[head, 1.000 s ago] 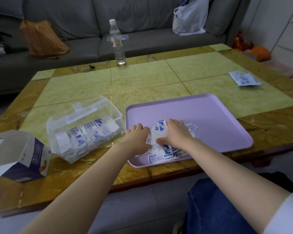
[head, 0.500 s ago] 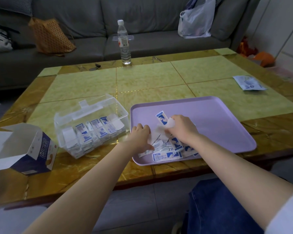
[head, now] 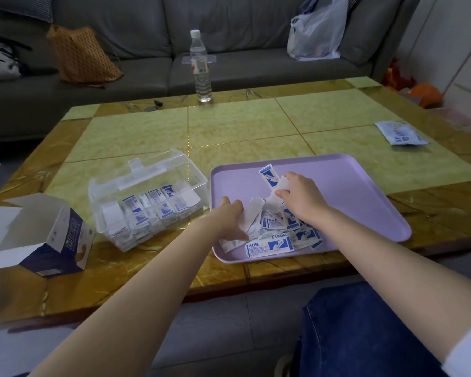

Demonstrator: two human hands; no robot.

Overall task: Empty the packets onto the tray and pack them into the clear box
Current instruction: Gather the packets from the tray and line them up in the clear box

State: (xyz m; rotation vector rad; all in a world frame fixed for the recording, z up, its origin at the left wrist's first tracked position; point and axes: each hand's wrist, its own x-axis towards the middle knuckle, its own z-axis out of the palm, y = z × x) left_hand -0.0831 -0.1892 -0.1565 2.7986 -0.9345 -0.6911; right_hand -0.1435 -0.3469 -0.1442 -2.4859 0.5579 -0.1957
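Head view is showing both hands working over a lilac tray (head: pixel 351 191), which is lying centre right of the frame on a yellow-green tiled bench (head: pixel 242 126). Loose packets (head: pixel 272 244) are lying heaped in the near left part of the tray, overlapping one another, some printed side up and some blank side up. The tray's right half is showing bare surface.

The left hand (head: pixel 230 219) is reaching into the tray's near left corner. Its fingers are curling over several white packets with the thumb pressing beneath, so it is gripping them. The right hand (head: pixel 301 198) is sitting just beyond it, over the far side of the heap. Its fingers are bent and pinching a few packets, one blue-and-white packet sticking up from the fingertips toward the tray's far rim.

The clear box (head: pixel 147 202) is standing just left of the tray, close to its left rim; whether the two are touching cannot be told. Packets are standing in rows inside it. Whether its lid is raised or seated cannot be told.

At the lower left, a cardboard carton (head: pixel 52 238) is lying on its side with its flaps hanging open. A water bottle (head: pixel 200 66) is standing upright at the bench's far edge, upper centre. A flat printed sachet (head: pixel 400 133) is lying near the right edge, well apart from the tray. A grey sofa (head: pixel 147 28) is running across the top of the frame, carrying an orange patterned bag (head: pixel 82 55) and a translucent plastic bag (head: pixel 316 31).
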